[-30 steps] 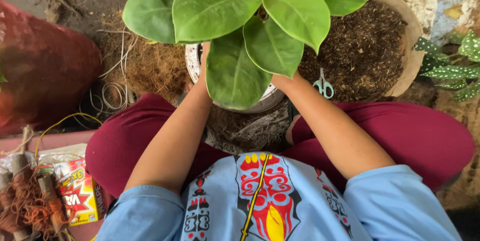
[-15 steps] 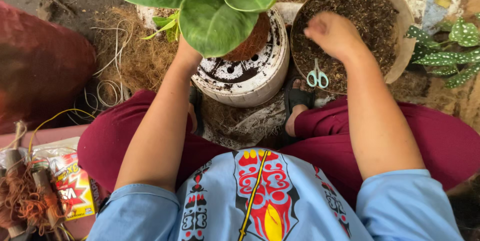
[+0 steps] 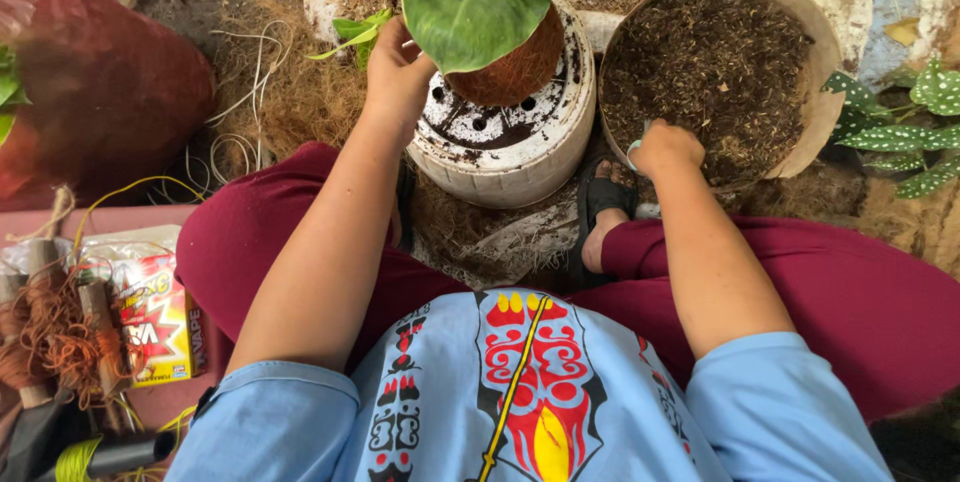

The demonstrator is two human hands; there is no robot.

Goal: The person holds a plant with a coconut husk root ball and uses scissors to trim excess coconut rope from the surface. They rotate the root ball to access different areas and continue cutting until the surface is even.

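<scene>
One white pot (image 3: 510,157); one basin (image 3: 825,82)

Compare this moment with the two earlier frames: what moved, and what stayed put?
The right hand left the plant for the basin of soil and closed on the scissors lying there. The left hand kept hold of the plant above the white pot, which stayed put.

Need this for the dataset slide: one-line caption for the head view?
Seated person's left hand steadies a broad-leaved plant over a white pot; right hand reaches into a basin of soil.

Glossy smooth leaves (image 3: 470,7), rough fibrous root ball (image 3: 520,67), grimy plastic pot (image 3: 520,157)
</scene>
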